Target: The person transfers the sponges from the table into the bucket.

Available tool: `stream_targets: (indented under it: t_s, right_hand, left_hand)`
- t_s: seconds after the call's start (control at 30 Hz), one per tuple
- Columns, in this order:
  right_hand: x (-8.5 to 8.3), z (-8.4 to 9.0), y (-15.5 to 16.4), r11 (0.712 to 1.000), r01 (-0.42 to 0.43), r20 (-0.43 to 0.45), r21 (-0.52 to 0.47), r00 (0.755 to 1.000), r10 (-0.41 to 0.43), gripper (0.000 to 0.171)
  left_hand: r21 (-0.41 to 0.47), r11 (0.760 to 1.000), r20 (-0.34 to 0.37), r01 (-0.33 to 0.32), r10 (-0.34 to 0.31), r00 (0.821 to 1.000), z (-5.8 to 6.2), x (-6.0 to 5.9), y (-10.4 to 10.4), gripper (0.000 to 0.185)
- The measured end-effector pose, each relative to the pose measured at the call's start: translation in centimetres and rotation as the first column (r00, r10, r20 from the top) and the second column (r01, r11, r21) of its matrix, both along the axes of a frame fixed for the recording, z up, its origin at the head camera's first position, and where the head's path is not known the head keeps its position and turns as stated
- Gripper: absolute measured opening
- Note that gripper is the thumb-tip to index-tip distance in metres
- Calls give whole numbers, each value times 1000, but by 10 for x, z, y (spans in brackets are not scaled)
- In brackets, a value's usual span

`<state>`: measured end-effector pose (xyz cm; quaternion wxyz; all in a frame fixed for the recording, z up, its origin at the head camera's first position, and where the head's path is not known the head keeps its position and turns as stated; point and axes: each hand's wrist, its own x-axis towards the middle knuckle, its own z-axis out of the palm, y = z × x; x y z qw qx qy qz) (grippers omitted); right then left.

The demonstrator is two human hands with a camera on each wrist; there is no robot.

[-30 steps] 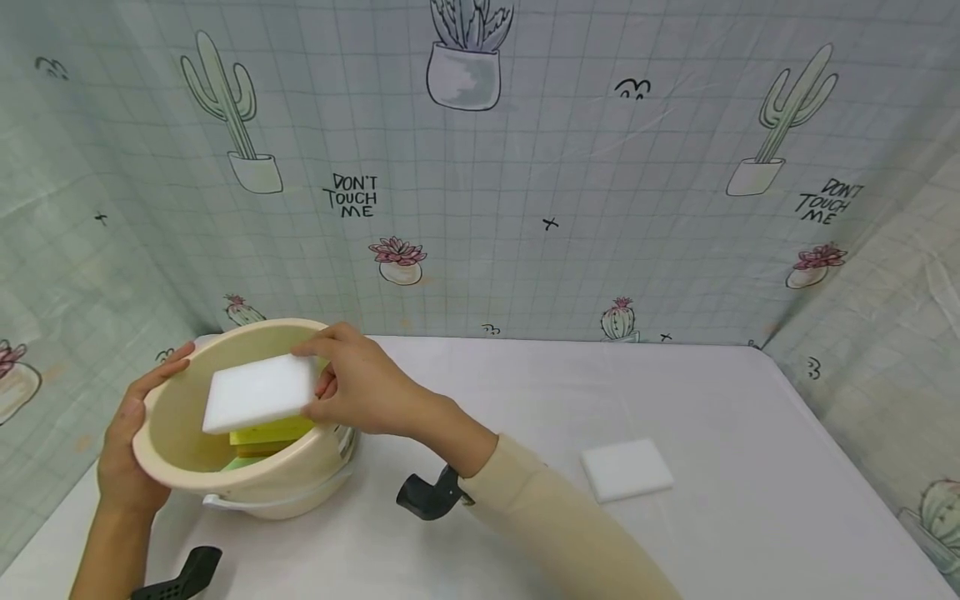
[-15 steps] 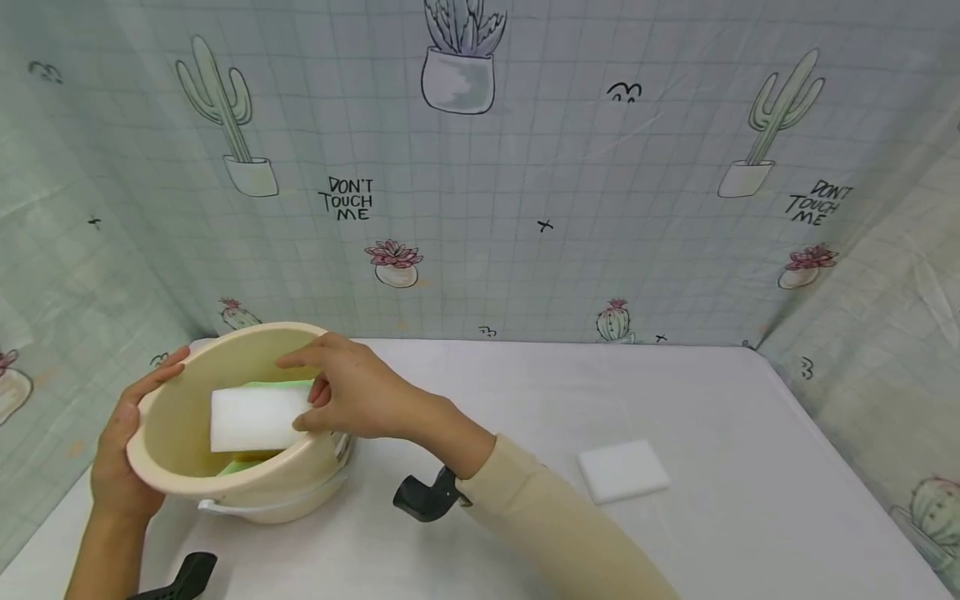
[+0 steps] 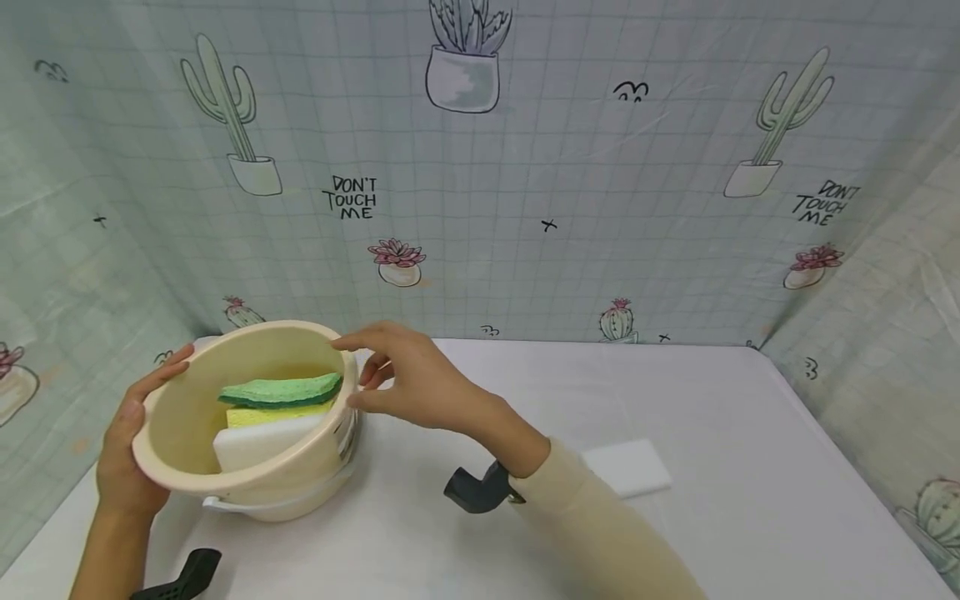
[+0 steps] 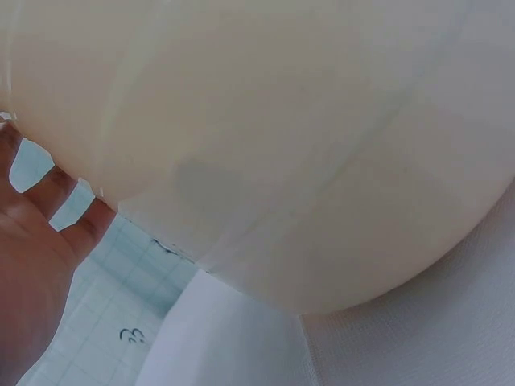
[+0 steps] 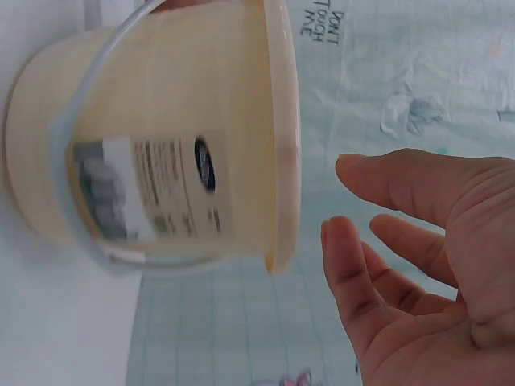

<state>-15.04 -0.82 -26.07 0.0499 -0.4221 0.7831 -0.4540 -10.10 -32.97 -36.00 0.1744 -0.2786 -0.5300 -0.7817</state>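
Note:
A cream bucket [image 3: 247, 479] stands tilted at the left of the table, its mouth toward me. My left hand [image 3: 135, 442] grips its left side, the fingers against the outer wall; in the left wrist view that hand [image 4: 40, 249] is partly cut off. In the bucket lie a green sponge [image 3: 281, 391], a yellow sponge [image 3: 277, 412] and a white sponge block [image 3: 262, 442] in front. My right hand [image 3: 420, 375] hangs just off the right rim with nothing between thumb and fingers; the right wrist view shows this hand [image 5: 426, 249] apart from the bucket.
Another white sponge block [image 3: 628, 468] lies on the white table [image 3: 750, 417], partly behind my right sleeve [image 3: 600, 533]. The bucket's handle [image 3: 277, 502] hangs down in front. A printed curtain [image 3: 480, 167] closes off the back and sides.
The white sponge block has gone down into the bucket and been let go by my right hand, which has moved right, out over the rim. My left hand has kept its hold.

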Motion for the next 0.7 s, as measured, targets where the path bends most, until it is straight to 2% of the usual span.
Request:
stream_targets:
  t_s: [0.23,0.43,0.7]
  right_hand:
    - [-7,-19,56,988,130,16,-82,992,-129,55]
    - [-4,-37,107,968,240,6,-72,971,-240,53]
    - [3,-67,178,946,318,51,-65,948,-315,50]
  left_hand:
    - [6,1000,-2,-3,3,1000,0,-1,0,56]
    - [8,1000,-7,7,-7,1000,-1,-1,0,57]
    - [30,999,-15,32,-32,999,-1,-1,1,58]
